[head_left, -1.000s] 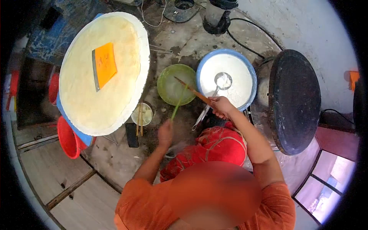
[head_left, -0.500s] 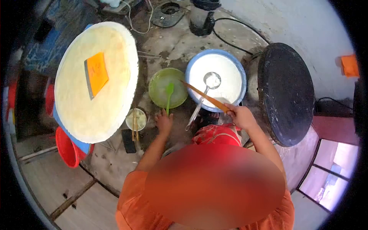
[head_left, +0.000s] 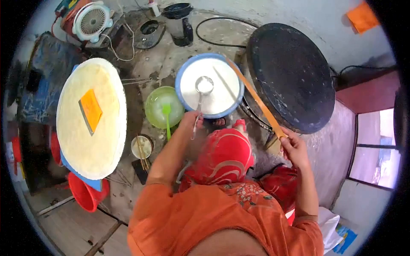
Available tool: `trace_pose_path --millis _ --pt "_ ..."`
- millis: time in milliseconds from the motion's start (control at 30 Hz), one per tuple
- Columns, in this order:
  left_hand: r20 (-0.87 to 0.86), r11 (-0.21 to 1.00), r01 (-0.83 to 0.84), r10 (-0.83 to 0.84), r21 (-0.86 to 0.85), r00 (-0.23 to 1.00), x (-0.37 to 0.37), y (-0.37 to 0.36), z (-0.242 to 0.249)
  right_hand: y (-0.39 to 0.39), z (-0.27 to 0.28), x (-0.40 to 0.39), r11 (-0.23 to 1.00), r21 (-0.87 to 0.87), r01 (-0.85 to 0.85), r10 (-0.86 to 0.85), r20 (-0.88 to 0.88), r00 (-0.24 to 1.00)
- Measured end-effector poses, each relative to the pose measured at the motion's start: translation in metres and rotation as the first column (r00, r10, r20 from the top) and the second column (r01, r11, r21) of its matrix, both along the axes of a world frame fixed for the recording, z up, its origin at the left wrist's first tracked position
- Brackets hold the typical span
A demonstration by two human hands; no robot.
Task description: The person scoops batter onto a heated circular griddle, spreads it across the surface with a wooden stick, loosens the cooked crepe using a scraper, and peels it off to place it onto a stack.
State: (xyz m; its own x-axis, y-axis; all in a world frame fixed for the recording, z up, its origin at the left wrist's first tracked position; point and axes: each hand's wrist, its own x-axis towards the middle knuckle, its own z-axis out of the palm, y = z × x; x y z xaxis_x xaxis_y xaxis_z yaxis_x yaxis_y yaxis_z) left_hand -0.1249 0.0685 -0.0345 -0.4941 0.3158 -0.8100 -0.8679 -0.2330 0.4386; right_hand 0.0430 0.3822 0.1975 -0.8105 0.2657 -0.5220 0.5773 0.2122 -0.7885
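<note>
My left hand [head_left: 191, 121] is closed round the handle of a metal ladle [head_left: 205, 86], whose bowl rests in white batter [head_left: 190, 91] inside a blue-rimmed basin [head_left: 179, 68]. In my right hand [head_left: 295, 149] is a long flat wooden stick [head_left: 260, 104], gripped at its near end. The stick slants up and left, its far tip over the basin's right rim. Beside that stick lies a large round black griddle [head_left: 292, 77]. A green bowl [head_left: 150, 114] of cloudy liquid stands left of the basin, with a bright green spatula [head_left: 167, 110] leaning in it.
At left is a pile of thin round pancakes [head_left: 92, 149] with an orange scraper [head_left: 91, 110] on top. A small bowl with chopsticks [head_left: 142, 147], a phone [head_left: 140, 171] and a red bucket [head_left: 87, 196] are nearby. Behind stand a blender jug [head_left: 179, 30] and a fan [head_left: 92, 23].
My left hand has left the green spatula and taken hold of the ladle's handle. My right hand has moved right with the wooden stick, towards the griddle. The camera view has shifted.
</note>
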Motion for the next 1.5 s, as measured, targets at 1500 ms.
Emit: trace_pose_path --millis 1500 --pt "-0.140 0.771 0.304 -0.449 -0.559 0.882 0.029 0.040 -0.003 0.039 -0.014 0.077 0.993 0.082 0.085 -0.074 -0.132 0.989"
